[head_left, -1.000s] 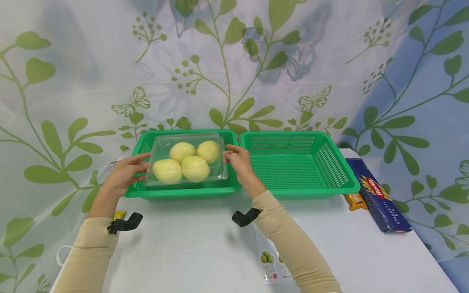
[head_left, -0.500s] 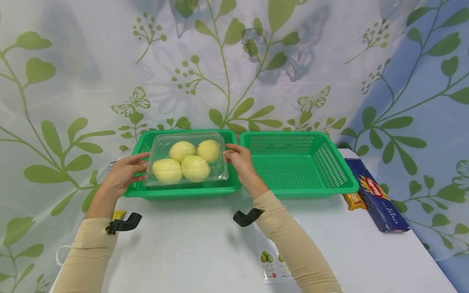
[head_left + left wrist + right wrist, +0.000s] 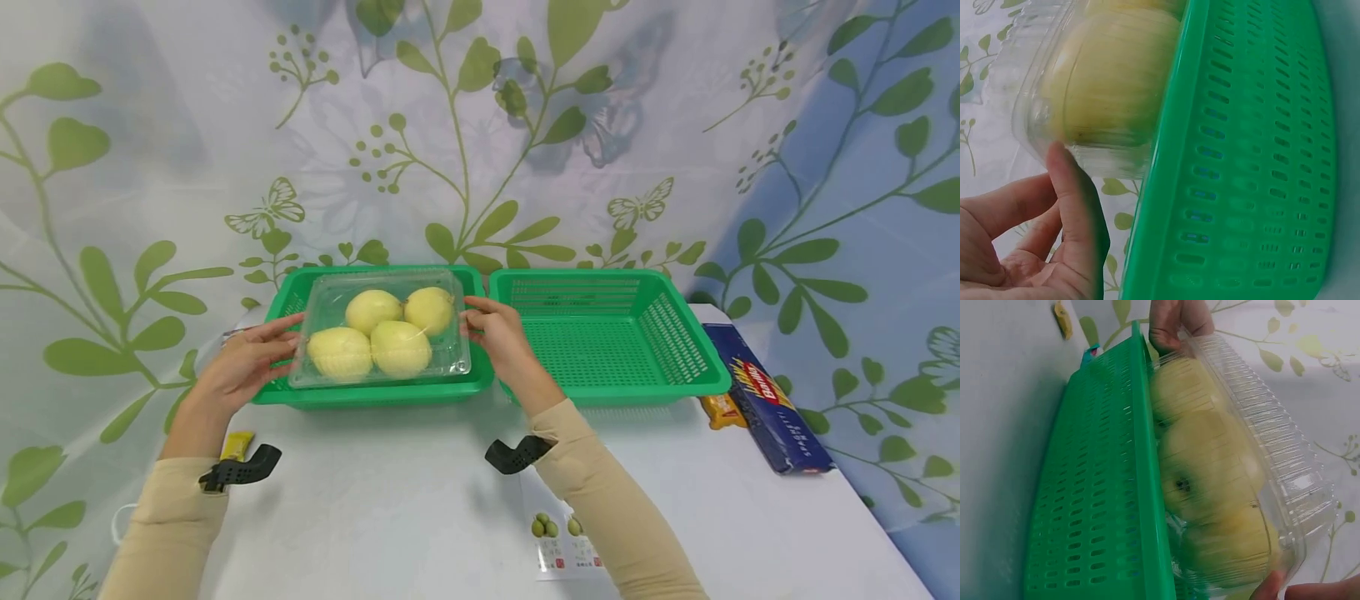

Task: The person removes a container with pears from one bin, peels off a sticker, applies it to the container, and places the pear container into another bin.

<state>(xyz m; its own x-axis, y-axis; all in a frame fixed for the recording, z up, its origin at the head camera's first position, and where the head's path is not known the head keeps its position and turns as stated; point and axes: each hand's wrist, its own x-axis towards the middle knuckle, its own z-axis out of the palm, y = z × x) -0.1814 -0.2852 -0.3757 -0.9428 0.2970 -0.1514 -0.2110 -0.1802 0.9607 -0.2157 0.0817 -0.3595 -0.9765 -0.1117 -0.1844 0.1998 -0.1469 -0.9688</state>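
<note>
A clear plastic clamshell box (image 3: 450, 365) with several pale yellow pear-like fruits (image 3: 401, 348) inside is over the left green basket (image 3: 375, 393). My left hand (image 3: 243, 358) holds the box by its left edge. On the opposite edge, my right hand (image 3: 501, 333) grips it with thumb and fingers. In the left wrist view the left hand's fingers (image 3: 1063, 194) meet the box's lower corner, beside the basket wall. The right wrist view has the box standing above the basket's rim, its ribbed side showing. The box hides much of the basket's inside.
A second green basket (image 3: 615, 390) stands to the right, nothing visible in it. Beyond it lie an orange packet (image 3: 723, 412) and a blue spaghetti box (image 3: 768, 402). A yellow packet (image 3: 237, 445) is near the left wrist. A printed sheet (image 3: 558, 550) lies under the right forearm.
The box has risen slightly and come a little closer, still between both hands. The forearms have drawn slightly apart.
</note>
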